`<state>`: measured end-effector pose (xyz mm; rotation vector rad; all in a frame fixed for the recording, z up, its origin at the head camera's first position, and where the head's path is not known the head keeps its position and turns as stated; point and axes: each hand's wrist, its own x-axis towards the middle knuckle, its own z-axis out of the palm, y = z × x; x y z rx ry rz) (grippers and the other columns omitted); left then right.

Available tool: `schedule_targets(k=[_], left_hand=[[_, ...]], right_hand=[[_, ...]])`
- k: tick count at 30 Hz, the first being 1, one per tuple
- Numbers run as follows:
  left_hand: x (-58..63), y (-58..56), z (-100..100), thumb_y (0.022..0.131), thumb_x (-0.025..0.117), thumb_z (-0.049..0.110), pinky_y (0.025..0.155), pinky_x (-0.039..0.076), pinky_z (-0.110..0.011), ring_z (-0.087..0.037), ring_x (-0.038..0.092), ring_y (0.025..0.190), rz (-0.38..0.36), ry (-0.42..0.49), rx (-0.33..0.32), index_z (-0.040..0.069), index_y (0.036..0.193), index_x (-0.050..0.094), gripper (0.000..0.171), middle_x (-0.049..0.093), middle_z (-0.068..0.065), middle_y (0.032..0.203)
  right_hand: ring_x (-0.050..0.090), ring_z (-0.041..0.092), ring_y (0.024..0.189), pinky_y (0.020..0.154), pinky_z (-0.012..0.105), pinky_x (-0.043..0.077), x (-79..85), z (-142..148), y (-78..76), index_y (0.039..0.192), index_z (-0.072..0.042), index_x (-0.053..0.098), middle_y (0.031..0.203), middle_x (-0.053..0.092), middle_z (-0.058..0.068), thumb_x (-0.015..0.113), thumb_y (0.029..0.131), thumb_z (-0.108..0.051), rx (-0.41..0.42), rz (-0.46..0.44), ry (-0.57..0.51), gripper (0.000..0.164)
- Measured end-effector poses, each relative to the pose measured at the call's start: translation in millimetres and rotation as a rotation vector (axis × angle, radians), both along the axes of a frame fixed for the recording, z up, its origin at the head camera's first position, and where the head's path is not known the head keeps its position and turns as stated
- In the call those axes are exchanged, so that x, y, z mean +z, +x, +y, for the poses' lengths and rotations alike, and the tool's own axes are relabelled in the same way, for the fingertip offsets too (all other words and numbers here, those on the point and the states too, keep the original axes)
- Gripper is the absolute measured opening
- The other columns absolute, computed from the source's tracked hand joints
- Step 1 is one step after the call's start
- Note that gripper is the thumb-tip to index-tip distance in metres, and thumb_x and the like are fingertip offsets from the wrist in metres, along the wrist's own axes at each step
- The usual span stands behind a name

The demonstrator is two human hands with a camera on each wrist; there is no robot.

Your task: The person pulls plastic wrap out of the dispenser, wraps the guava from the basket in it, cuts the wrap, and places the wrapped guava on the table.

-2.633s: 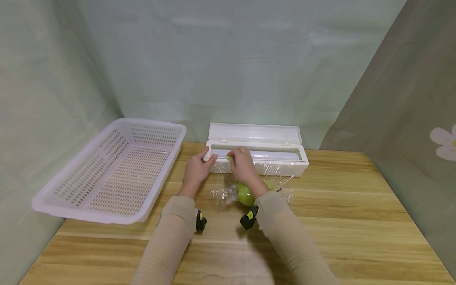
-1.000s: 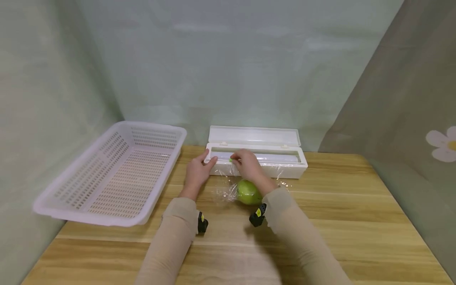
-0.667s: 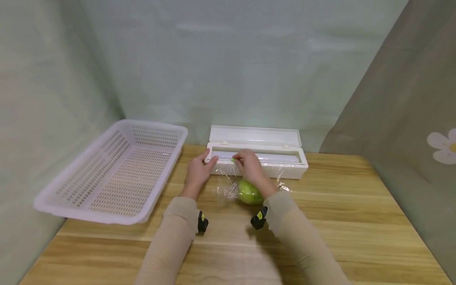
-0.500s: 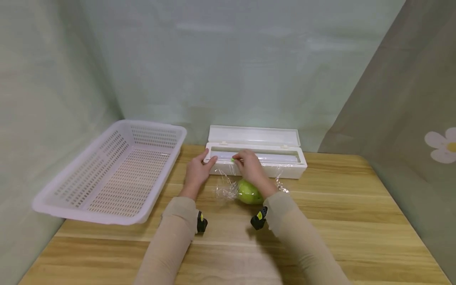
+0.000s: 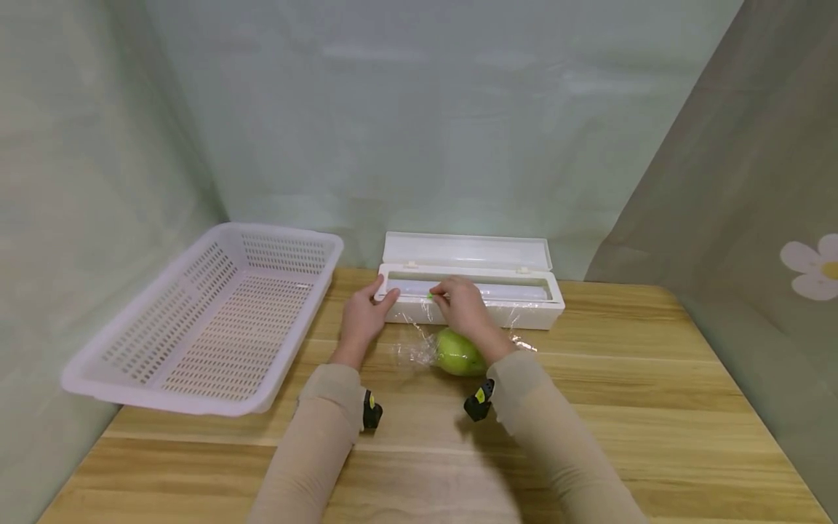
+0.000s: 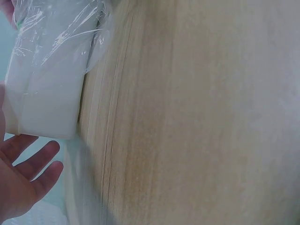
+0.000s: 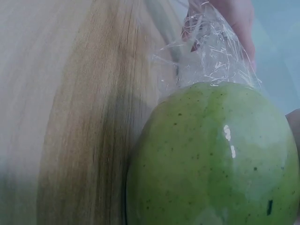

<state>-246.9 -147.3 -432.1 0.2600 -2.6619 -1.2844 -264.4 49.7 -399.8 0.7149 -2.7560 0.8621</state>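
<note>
A white cling film box (image 5: 471, 314) stands lid up at the back of the table, a pale film roll (image 5: 511, 291) inside. My left hand (image 5: 364, 316) holds its left end, thumb on the front rim; in the left wrist view the other fingers (image 6: 40, 161) spread beside that end. My right hand (image 5: 461, 306) pinches a small green slide cutter (image 5: 430, 295) on the front rim. Clear cling film (image 5: 414, 349) runs from the box over a green speckled fruit (image 5: 456, 354) on the table. The right forearm passes over the fruit's right side, hiding part of it.
A large white plastic basket (image 5: 288, 349) with slotted walls stands to the left of the box. The raised lid (image 5: 466, 251) is near the grey-green backdrop (image 5: 458, 145). Wood-grain table (image 5: 622, 407) extends to the right and in front.
My right hand has slid slightly to the right along the box's front rim with the green cutter. The left hand keeps its hold on the box's left end.
</note>
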Motion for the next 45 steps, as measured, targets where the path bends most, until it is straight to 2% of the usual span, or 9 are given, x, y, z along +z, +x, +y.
schedule_targets(k=[11, 21, 26, 33, 45], left_hand=[[1.2, 0.5, -0.1, 0.088, 0.057, 0.052, 0.111, 0.031, -0.047, -0.033, 0.038, 0.135, -0.004, 0.016, -0.002, 0.023, 0.141, 0.043, 0.062, 0.041, -0.012, 0.146], [0.6, -1.2, 0.2, 0.088, 0.057, 0.053, 0.112, 0.030, -0.048, -0.034, 0.036, 0.136, -0.009, 0.020, 0.001, 0.024, 0.142, 0.042, 0.062, 0.040, -0.012, 0.147], [0.7, -0.9, 0.3, 0.089, 0.057, 0.052, 0.112, 0.030, -0.048, -0.034, 0.037, 0.136, -0.004, 0.016, -0.001, 0.024, 0.142, 0.042, 0.061, 0.040, -0.012, 0.147], [1.0, -0.2, 0.7, 0.089, 0.056, 0.054, 0.111, 0.031, -0.046, -0.032, 0.038, 0.135, 0.003, 0.002, -0.007, 0.023, 0.141, 0.043, 0.062, 0.042, -0.011, 0.146], [1.4, 1.4, -0.2, 0.088, 0.057, 0.053, 0.112, 0.030, -0.046, -0.033, 0.036, 0.136, -0.015, 0.044, -0.001, 0.023, 0.142, 0.043, 0.063, 0.040, -0.012, 0.147]], right_hand=[[0.060, 0.026, 0.105, 0.097, 0.037, 0.046, 0.2, 2.3, -2.2, 0.103, -0.007, 0.071, 0.106, 0.068, 0.008, 0.063, 0.089, -0.011, -0.003, -0.023, 0.006, 0.016], [0.063, 0.026, 0.099, 0.091, 0.037, 0.050, 3.5, 5.1, -0.5, 0.102, -0.006, 0.071, 0.104, 0.068, 0.009, 0.063, 0.089, -0.009, -0.001, -0.021, -0.004, 0.016], [0.062, 0.026, 0.102, 0.094, 0.037, 0.049, 4.7, 5.7, -0.8, 0.104, -0.006, 0.070, 0.106, 0.068, 0.009, 0.063, 0.089, -0.010, -0.001, -0.045, -0.002, 0.017], [0.063, 0.026, 0.099, 0.091, 0.037, 0.051, 5.4, 8.3, -0.4, 0.102, -0.005, 0.071, 0.104, 0.068, 0.010, 0.063, 0.089, -0.011, 0.008, -0.033, -0.006, 0.016], [0.063, 0.025, 0.100, 0.091, 0.035, 0.051, 3.4, 9.1, -1.5, 0.104, -0.005, 0.070, 0.106, 0.068, 0.011, 0.061, 0.091, -0.011, 0.018, -0.044, -0.003, 0.017]])
